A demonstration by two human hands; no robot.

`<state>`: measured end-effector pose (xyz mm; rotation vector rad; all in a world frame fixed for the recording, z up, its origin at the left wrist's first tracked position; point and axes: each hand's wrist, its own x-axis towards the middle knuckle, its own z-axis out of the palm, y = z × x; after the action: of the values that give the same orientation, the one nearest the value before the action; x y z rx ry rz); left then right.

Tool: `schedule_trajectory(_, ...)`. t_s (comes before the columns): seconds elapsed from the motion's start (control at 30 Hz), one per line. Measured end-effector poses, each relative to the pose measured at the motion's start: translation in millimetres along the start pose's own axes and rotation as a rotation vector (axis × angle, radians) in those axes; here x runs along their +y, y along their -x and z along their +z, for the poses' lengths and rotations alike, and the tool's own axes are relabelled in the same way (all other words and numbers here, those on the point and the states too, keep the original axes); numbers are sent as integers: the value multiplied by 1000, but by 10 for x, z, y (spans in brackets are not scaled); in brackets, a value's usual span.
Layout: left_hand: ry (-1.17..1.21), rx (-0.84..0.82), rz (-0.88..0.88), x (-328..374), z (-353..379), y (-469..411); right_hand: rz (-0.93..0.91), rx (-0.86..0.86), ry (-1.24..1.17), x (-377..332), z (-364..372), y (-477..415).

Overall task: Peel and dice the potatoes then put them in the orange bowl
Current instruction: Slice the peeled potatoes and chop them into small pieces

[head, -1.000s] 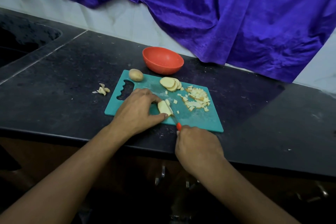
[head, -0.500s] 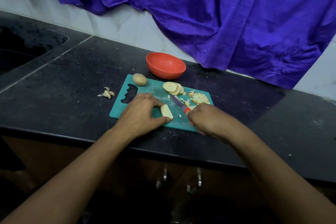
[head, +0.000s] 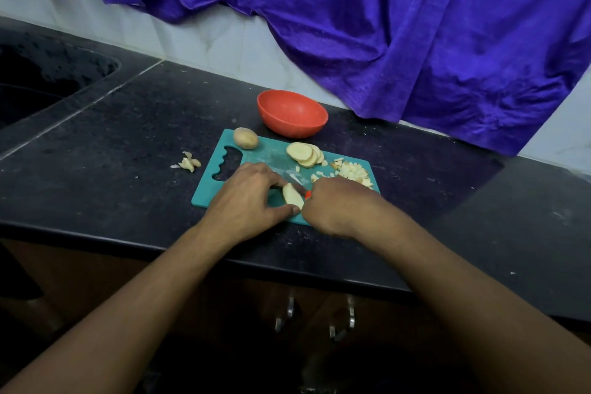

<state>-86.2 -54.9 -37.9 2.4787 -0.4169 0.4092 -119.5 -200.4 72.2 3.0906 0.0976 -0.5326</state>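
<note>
glossy plastic bowl [head: 292, 113] — speckled stone counter [head: 128, 125]

A home kitchen.
A black stone counter [head: 447, 201] has a sink [head: 38, 80] at its left end, white wall tiles [head: 198, 41] behind it, cupboard handles [head: 289, 310] under it, and a green cutting board [head: 265, 153] with potato bits [head: 351, 171] on it.

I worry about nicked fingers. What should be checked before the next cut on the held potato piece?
1. Left hand pins the potato piece: ok, thumb and fingers pinch it.
2. Right hand has a grip on the knife: ok, curled round the handle.
3. Left fingertips clear of the knife: cannot tell, it is partly hidden.
4. Cutting board flat on the counter: ok.
5. Orange bowl ready behind the board: ok, looks empty.
</note>
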Motion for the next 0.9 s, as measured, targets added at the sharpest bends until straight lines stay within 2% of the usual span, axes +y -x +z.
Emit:
schedule_trajectory(0.1, -10, 2, -4, -9, 10, -12, 35, 16, 23, -10, 254, 81)
schedule_trajectory(0.23, -16, 10, -5, 0, 12, -13, 11, 145, 96, 24, 609, 180)
schedule_trajectory(0.4, -30, 9, -3, -4, 11, -21, -6, 208, 108, 138, 724, 262)
schedule_trajectory(0.47, -39, 7, -10, 2, 6, -21, 3, 187, 7, 220, 707, 266)
schedule_trajectory(0.63, -56, -6, -17, 17, -8, -19, 69, -54, -512, 484, 534, 60)
schedule_trajectory(0.73, -50, -10, -17, 15, -8, -17, 118, -155, -722, 562, 435, 23)
schedule_trajectory(0.8, -40, -18, -18, 10, -15, -11, 134, -144, -731, 546, 317, 43)
schedule_trajectory(0.9, -28, -18, -16, -1, -14, 1, 86, -30, -521, 472, 128, 55)
